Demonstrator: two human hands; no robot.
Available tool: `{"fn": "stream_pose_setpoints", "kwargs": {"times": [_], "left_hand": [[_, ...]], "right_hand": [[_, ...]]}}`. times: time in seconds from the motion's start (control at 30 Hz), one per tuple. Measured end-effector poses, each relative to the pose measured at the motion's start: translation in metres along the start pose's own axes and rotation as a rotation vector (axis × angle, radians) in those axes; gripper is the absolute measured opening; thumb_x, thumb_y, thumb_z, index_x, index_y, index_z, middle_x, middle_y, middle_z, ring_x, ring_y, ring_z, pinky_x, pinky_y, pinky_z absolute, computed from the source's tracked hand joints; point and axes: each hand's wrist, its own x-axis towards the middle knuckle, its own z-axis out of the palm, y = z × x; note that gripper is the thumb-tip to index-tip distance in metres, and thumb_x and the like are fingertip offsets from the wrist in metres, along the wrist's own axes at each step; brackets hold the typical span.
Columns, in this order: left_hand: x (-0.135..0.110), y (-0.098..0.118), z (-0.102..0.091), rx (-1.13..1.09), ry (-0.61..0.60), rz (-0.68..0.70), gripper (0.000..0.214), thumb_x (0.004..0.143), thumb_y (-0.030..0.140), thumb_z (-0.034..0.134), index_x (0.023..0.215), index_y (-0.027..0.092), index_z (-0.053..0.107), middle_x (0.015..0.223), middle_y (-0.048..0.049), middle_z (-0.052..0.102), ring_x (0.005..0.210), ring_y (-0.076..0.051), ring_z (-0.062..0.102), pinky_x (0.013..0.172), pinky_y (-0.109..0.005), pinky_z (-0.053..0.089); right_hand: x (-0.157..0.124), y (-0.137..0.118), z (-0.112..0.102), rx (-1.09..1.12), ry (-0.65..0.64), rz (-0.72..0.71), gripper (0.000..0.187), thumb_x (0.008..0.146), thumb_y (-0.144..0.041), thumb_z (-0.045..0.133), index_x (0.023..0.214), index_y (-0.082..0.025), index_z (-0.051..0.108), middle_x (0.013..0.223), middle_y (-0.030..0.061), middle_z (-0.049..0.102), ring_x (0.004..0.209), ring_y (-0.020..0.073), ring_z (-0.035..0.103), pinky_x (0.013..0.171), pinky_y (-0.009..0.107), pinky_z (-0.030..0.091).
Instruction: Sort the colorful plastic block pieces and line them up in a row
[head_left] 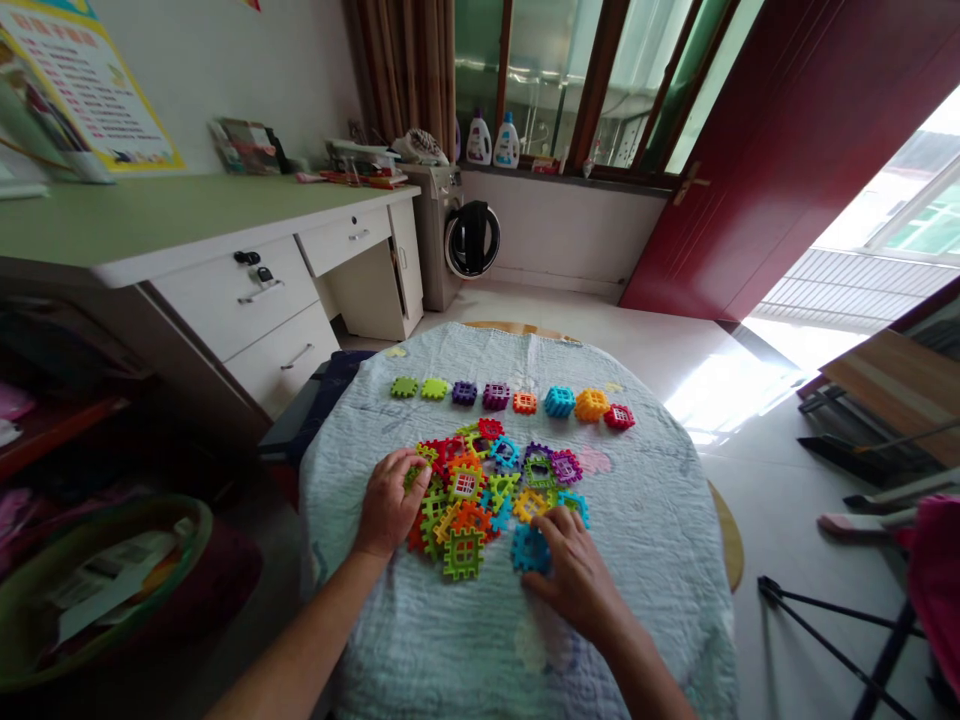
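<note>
A heap of notched plastic building tiles [466,483] in several colours lies on the cloth-covered table. At the heap's left edge is my left hand [391,503], its fingers curled against the tiles there. What they hold, if anything, is hidden. My right hand [577,568] has its thumb and fingers round a blue notched tile [529,548] at the heap's lower right. A green window tile [463,553] lies flat between the hands. Behind the heap runs a row of sorted tiles, from green [404,387] through purple [496,396] and blue [559,402] to red [619,416].
The round table wears a pale blue cloth [645,520]. A desk with drawers [262,290] stands at the left, a washing machine [439,230] beyond it. A basket [202,590] sits at lower left. A red door [720,170] and black metal legs [817,620] are at the right.
</note>
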Motion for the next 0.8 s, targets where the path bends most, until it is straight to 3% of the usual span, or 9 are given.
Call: {"fn": "stream_pose_setpoints", "kwargs": {"times": [0.13,0.33,0.5,0.8], "left_hand": [[-0.001,-0.001,0.0,0.013,-0.008,0.007,0.029,0.091,0.045,0.049,0.093,0.022,0.066,0.109,-0.01,0.065,0.11,-0.027,0.06,0.103,-0.047,0.046],[-0.001,-0.003,0.0,0.015,-0.014,0.009,0.028,0.091,0.044,0.05,0.094,0.021,0.065,0.11,-0.0102,0.065,0.11,-0.027,0.059,0.102,-0.047,0.045],[-0.001,-0.003,0.0,0.021,-0.017,0.011,0.028,0.09,0.044,0.05,0.093,0.021,0.065,0.109,-0.0105,0.065,0.109,-0.028,0.06,0.102,-0.047,0.046],[-0.001,-0.006,0.001,0.038,-0.03,0.025,0.027,0.09,0.042,0.051,0.095,0.02,0.066,0.11,-0.0101,0.065,0.11,-0.027,0.059,0.102,-0.046,0.046]], "right_hand": [[0.003,0.008,-0.003,0.045,0.045,-0.025,0.045,0.069,-0.018,0.071,0.113,-0.024,0.061,0.108,0.0073,0.059,0.102,0.0244,0.055,0.091,0.038,0.049],[0.017,0.054,-0.033,0.05,0.165,0.006,0.044,0.073,-0.024,0.069,0.116,-0.024,0.061,0.109,0.007,0.06,0.101,0.0236,0.057,0.094,0.041,0.049],[0.024,0.074,-0.035,0.008,0.105,0.021,0.043,0.071,-0.022,0.068,0.113,-0.023,0.063,0.103,0.0061,0.06,0.098,0.0228,0.057,0.091,0.04,0.049],[0.022,0.073,-0.035,0.015,-0.011,0.037,0.052,0.068,-0.013,0.065,0.118,-0.023,0.06,0.111,0.0075,0.06,0.103,0.0244,0.054,0.094,0.04,0.046]]}}
